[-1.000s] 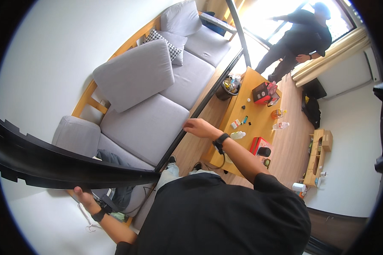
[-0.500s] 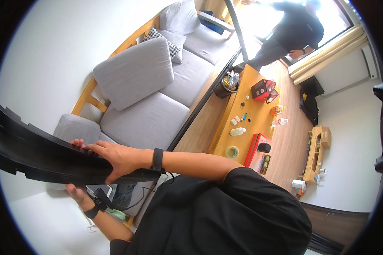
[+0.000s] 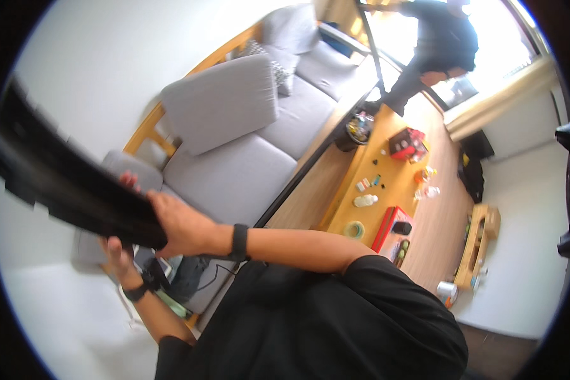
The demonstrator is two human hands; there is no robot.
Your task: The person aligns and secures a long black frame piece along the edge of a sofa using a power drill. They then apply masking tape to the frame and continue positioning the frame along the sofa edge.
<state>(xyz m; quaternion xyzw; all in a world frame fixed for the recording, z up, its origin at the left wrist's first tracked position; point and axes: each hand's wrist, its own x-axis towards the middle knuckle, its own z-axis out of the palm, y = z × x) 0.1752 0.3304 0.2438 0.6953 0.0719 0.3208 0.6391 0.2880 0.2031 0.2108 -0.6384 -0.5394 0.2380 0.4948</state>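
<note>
A long, dark trough-like piece (image 3: pixel 85 174) with notched edges slants across the left side, blurred. My right hand (image 3: pixel 183 221), reaching across from the right, grips its lower end with the thumb at the near edge. Below that piece, my left hand (image 3: pixel 117 259) holds it from underneath, thumb on the near side. Some fingertips (image 3: pixel 129 180) show over its far edge; whose hand they belong to is hard to tell. Both wrists wear dark bands. A thin black bar (image 3: pixel 297 183) runs away from near my right wrist; whether it joins the held piece is hidden.
A grey sofa (image 3: pixel 225 174) with a loose cushion (image 3: pixel 221 104) stands beyond my hands. Right of it is a wooden table (image 3: pixel 339 218) with bottles, a red box (image 3: pixel 406 144) and tape roll (image 3: pixel 354 230). A bin (image 3: pixel 348 139) and another person (image 3: pixel 446 38) are farther off.
The dark piece has tilted more steeply, and its lower end now lies at my right hand. That hand has shifted from lying across it to gripping the end. The view has shifted slightly.
</note>
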